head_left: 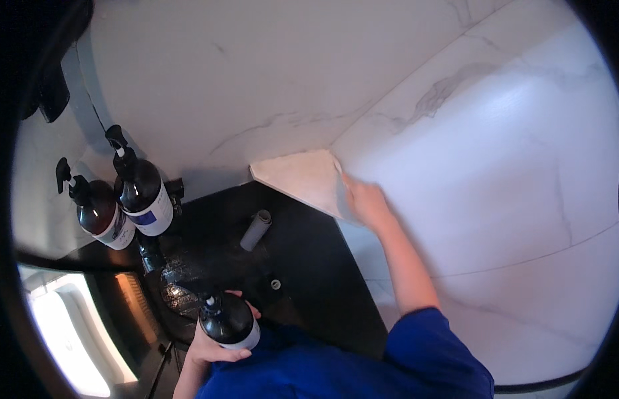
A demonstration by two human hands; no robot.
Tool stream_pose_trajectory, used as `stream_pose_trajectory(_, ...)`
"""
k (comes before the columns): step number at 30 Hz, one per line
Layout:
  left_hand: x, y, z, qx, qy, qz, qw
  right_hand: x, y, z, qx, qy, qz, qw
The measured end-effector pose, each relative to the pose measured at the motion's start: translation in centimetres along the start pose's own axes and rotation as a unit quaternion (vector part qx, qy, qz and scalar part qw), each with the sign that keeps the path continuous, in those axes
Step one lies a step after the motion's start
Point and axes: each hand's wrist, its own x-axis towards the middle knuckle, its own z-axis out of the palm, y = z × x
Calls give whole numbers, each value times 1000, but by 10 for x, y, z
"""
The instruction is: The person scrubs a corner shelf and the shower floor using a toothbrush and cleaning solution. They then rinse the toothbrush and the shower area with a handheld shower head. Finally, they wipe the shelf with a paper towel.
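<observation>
At the lower left, my left hand (206, 349) is wrapped round a dark pump bottle (226, 322) with a pale label, held close to my body above the black surface. My right arm reaches up and away. My right hand (366, 203) is at the right edge of a pale triangular corner shelf (299, 174), set where the marbled walls meet. The fingers there are bent and pressed together. Whatever lies under or between them is too indistinct to make out.
Two dark pump bottles, one taller (146, 199) and one reddish-brown (104, 216), stand at the left wall. A grey tube-shaped roll (256, 231) and a small round white-rimmed piece (275, 284) lie on the black surface (316, 266). Bright light (73, 339) shows at the lower left.
</observation>
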Motion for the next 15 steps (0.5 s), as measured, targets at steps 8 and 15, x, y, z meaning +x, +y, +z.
stream_pose_trajectory(8,5,-3,-1,-23,5,-16,1000,-4,10,10,-41,37,17,998)
stream_pose_trajectory(15,-9,-3,-9,-46,23,-9,999,-69,8,3,-42,3,11,999)
